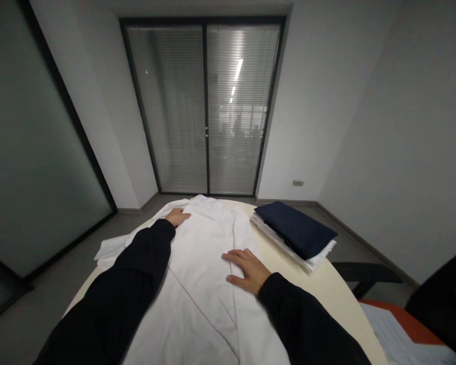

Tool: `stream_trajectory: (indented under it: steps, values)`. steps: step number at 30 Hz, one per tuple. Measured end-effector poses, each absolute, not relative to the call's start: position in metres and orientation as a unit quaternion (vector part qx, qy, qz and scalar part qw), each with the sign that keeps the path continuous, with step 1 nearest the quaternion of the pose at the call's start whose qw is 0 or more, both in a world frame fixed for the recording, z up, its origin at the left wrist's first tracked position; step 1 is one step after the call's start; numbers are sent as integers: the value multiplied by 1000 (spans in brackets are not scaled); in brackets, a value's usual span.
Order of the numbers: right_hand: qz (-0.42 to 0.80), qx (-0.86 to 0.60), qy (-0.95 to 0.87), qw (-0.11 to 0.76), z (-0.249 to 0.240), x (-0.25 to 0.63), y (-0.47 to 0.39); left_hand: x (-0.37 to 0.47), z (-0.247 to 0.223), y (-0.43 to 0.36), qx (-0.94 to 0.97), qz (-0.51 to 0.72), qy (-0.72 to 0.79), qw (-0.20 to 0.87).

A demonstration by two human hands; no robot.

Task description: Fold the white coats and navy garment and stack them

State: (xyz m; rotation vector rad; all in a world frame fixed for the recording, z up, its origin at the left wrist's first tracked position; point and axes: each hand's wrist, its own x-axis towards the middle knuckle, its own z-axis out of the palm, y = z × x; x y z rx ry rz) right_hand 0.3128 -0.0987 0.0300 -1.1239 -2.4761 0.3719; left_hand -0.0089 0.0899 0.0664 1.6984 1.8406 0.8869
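A white long garment point(201, 253), which looks like a shirt, lies spread out over a round table, with creases across its front. Its far end reaches the table's far edge, and one sleeve point(114, 247) sticks out to the left, partly behind my left arm. My left hand point(178, 217) rests on the upper left of the cloth, thumb stretched out and the other fingers partly hidden. Farther down, on the right side, my right hand point(248, 271) lies on or just over the cloth with its fingers spread. Neither hand visibly grips the fabric.
A stack of folded clothes point(296, 228), dark blue above white, sits on the pale table point(329, 284) at the right. A black chair point(441, 284) with an orange item point(414, 322) and white papers point(387, 329) stands close by. Glass doors with blinds point(207, 101) are beyond.
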Motion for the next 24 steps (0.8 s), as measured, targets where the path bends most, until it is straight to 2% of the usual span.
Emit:
stream_trajectory:
  steps: [9,17,24]
  values:
    - [102,-423,-886,162,33,308,-107,16,65,87,671,238,690,133]
    - [115,-424,-887,145,44,309,-115,55,80,52,723,167,668,57]
    - [124,-419,-889,139,46,309,-117,90,78,29,768,93,633,28]
